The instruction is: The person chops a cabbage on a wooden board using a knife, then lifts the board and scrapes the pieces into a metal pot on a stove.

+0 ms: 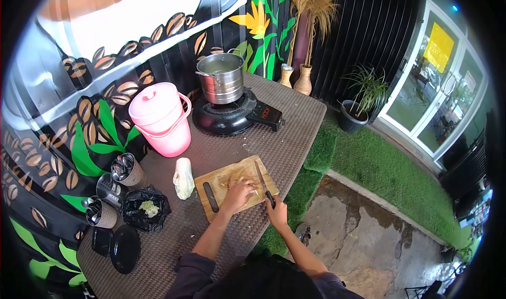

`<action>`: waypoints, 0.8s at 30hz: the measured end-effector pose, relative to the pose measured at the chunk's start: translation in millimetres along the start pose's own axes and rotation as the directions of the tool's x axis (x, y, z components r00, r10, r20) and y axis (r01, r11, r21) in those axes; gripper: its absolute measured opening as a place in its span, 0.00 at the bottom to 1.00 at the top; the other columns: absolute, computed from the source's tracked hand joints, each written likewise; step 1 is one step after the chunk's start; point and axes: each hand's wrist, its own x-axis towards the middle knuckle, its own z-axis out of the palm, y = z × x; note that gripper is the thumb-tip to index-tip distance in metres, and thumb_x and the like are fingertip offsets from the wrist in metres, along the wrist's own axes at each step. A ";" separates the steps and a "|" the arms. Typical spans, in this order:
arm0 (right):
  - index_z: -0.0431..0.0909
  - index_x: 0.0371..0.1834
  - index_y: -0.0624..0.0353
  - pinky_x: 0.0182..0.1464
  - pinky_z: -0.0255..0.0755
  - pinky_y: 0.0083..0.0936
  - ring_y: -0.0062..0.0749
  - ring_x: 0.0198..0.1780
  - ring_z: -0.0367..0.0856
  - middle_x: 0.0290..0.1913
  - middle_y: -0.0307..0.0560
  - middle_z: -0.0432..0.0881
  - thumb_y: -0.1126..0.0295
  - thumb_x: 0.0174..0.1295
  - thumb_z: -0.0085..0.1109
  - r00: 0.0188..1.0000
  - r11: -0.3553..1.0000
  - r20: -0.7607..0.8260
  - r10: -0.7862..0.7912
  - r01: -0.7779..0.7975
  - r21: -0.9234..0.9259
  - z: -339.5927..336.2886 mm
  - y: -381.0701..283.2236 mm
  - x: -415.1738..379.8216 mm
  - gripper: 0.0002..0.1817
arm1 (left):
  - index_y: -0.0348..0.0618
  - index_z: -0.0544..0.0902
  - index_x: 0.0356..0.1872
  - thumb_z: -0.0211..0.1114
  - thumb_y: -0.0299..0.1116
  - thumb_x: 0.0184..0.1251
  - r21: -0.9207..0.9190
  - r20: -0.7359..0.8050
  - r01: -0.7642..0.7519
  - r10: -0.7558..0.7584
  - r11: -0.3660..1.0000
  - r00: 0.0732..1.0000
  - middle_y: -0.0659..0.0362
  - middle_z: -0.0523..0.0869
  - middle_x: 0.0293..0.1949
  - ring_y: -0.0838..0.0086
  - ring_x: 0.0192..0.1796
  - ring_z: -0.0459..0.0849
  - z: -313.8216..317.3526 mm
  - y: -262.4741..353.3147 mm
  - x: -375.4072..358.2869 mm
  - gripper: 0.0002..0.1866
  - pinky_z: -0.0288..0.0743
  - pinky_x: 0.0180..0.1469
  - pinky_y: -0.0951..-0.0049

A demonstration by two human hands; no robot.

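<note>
My right hand (pixel 276 213) grips the black handle of a knife (pixel 262 179), whose blade points away from me over the right side of a wooden cutting board (pixel 247 164). My left hand (pixel 239 193) rests on the middle of the board, fingers curled down over some pale food that they largely hide. Small light bits show beside the fingertips. A dark slot marks the board's left side. Left of the board lies a pale napa cabbage (pixel 183 179), apart from both hands.
A steel pot (pixel 220 80) stands on a black portable stove (pixel 224 117). Nearby are a lidded pink bucket (pixel 162 121), a black plastic bag (pixel 138 220) with cabbage scraps, cutlery holders (pixel 129 172) and black dishes (pixel 125 249). The woven-textured table (pixel 287 112) ends close to my right hand.
</note>
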 end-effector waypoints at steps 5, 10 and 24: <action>0.77 0.39 0.66 0.30 0.74 0.42 0.57 0.31 0.83 0.26 0.64 0.81 0.62 0.63 0.58 0.999 0.999 0.023 -0.044 0.043 0.021 -6.4 10.5 4.1 0.15 | 0.51 0.88 0.32 0.69 0.36 0.55 0.018 -0.026 0.031 -0.030 0.999 0.999 0.65 0.83 0.40 0.65 0.57 0.74 -2.4 20.0 5.0 0.05 0.41 0.70 0.37; 0.76 0.39 0.65 0.30 0.74 0.43 0.58 0.30 0.82 0.26 0.64 0.80 0.61 0.63 0.58 0.997 0.998 0.061 -0.048 0.045 0.046 -15.1 8.4 0.5 0.15 | 0.48 0.87 0.29 0.67 0.36 0.56 0.049 -0.172 0.006 0.002 0.999 0.985 0.64 0.83 0.37 0.66 0.54 0.75 10.2 22.9 0.8 0.05 0.41 0.69 0.38; 0.68 0.42 0.67 0.34 0.76 0.51 0.63 0.31 0.81 0.27 0.68 0.81 0.60 0.65 0.52 0.986 0.936 0.168 0.000 0.059 -0.346 -10.6 -5.6 -1.6 0.18 | 0.47 0.87 0.32 0.65 0.33 0.57 0.127 -0.416 0.031 0.025 0.991 0.909 0.64 0.84 0.32 0.68 0.46 0.77 37.9 29.9 -16.0 0.06 0.42 0.69 0.39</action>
